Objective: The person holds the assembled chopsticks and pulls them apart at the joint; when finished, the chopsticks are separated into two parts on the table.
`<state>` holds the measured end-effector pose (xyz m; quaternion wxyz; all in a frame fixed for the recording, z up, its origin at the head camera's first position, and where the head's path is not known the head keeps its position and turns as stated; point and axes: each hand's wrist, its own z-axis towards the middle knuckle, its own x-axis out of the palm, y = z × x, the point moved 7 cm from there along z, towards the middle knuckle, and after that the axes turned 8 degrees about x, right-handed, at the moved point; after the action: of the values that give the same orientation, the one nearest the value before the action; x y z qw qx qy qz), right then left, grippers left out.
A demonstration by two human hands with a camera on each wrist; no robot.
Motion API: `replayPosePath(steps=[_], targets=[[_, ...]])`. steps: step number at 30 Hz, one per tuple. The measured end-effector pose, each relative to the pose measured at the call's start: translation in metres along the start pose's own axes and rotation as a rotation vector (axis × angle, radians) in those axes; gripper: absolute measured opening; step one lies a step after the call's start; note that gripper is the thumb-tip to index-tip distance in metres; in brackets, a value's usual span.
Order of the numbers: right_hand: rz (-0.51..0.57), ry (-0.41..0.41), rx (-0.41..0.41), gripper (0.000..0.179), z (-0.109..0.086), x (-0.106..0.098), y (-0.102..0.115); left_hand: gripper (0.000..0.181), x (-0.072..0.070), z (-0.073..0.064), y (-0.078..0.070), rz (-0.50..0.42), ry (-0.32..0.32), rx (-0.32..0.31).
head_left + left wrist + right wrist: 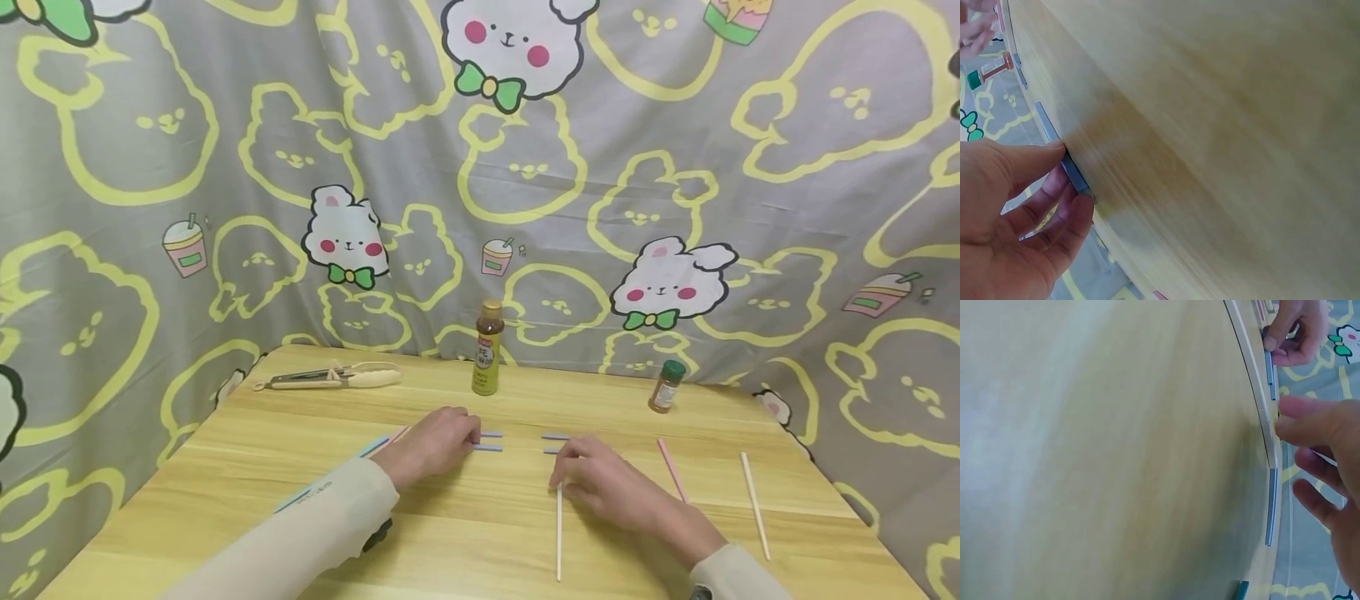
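Note:
My left hand point(442, 437) pinches a short blue stick point(1060, 147) between thumb and fingers, down at the wooden tabletop. In the head view two blue sticks point(491, 448) poke out past its fingertips, their other ends hidden. My right hand point(600, 479), fingers loosely bent, is over the top end of a long white stick point(558, 533). In the right wrist view its fingertips point(1283, 428) are right beside this white stick, holding nothing visible. Just beyond the right hand lie two more blue sticks point(553, 437), partly covered by it.
Light-blue sticks point(296, 497) and a pink one point(401, 433) lie by the left forearm. Right of the right hand are a pink stick point(672, 469) and a white stick point(755, 506). Tongs point(367, 377), an oil bottle point(486, 358) and a green-capped jar point(666, 387) line the back, before a patterned curtain.

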<state>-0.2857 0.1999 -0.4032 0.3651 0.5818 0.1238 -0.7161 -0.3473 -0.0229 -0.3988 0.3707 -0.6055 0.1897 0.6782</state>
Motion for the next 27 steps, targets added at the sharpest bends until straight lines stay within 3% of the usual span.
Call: replayPosePath(steps=[4,12,18,23,27], targets=[[0.030,0.089,-0.011,0.025,-0.004,0.006,0.008,0.007,-0.001,-0.001,0.000,0.003,-0.002,-0.003],[0.120,0.111,-0.056,0.008,-0.005,0.014,0.016,0.005,0.002,-0.002,0.002,0.000,0.004,-0.005],[0.238,0.116,0.055,0.002,0.000,0.013,0.012,0.007,0.000,-0.004,0.003,-0.014,0.021,-0.011],[0.409,0.054,0.187,0.017,0.009,0.003,0.008,0.015,-0.008,-0.007,-0.003,-0.007,0.008,-0.037],[0.536,0.021,0.252,0.027,0.012,-0.002,0.006,0.014,-0.011,-0.004,-0.021,-0.086,-0.004,0.032]])
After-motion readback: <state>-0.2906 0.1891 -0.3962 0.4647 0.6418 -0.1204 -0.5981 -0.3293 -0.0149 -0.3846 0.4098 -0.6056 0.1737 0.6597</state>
